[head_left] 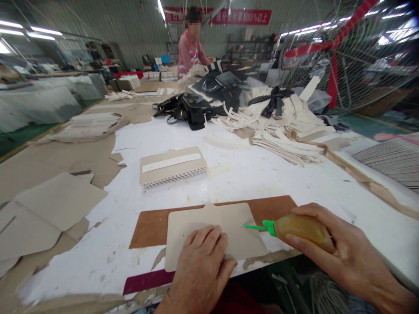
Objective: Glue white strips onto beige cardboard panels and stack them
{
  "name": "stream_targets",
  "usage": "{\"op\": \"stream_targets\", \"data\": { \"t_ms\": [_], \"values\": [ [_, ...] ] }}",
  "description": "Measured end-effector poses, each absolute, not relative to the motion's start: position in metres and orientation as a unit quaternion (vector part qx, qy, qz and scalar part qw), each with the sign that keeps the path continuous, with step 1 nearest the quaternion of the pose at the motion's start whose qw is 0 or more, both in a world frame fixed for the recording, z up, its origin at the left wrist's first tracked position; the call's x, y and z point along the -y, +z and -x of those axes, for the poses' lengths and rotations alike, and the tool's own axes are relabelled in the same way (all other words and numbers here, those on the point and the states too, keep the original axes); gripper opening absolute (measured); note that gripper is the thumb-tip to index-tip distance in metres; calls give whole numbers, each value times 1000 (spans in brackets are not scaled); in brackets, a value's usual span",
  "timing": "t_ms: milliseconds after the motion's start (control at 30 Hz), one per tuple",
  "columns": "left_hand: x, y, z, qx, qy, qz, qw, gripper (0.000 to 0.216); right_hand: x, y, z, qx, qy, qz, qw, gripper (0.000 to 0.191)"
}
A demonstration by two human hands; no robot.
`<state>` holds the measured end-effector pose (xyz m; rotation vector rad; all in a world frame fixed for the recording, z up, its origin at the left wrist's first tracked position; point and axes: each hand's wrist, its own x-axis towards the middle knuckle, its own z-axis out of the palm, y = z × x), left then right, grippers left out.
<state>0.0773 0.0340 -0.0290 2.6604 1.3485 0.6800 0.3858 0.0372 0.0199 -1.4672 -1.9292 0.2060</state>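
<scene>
My left hand [204, 266] lies flat on a beige cardboard panel [235, 224] with rounded corners and a small tab on its far edge. Under the panel, a brown leather-like strip [152, 226] sticks out on both sides. In my right hand [340, 248] is a squeeze glue bottle [304, 231] with amber contents, tilted nearly level. Its green nozzle points left, the tip at or just above the right part of the panel; I cannot tell if it touches. A dark purple strip [147, 281] sits near the front edge, left of my left hand.
Beyond the panel sits a stack of similar panels [173, 165] topped by a white strip. Larger beige sheets [49, 213] lie at left. Black bag parts [188, 109] and off-white strips [284, 144] are heaped farther back. A fan [334, 48] stands at right; another person [191, 48] stands behind the heap.
</scene>
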Motion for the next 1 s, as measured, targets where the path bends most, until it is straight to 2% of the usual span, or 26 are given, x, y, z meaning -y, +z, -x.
{"op": "stream_targets", "data": {
  "t_ms": [433,633,1000],
  "values": [
    [-34,-28,-78,-439,207,-874,22,36,-39,36,-378,794,99,515,309,20],
    [-32,-29,-78,-440,209,-873,14,35,-39,34,-373,803,83,492,326,19],
    [-33,-30,-79,-442,199,-875,9,37,-40,28,-369,825,45,479,298,16]
  ]
}}
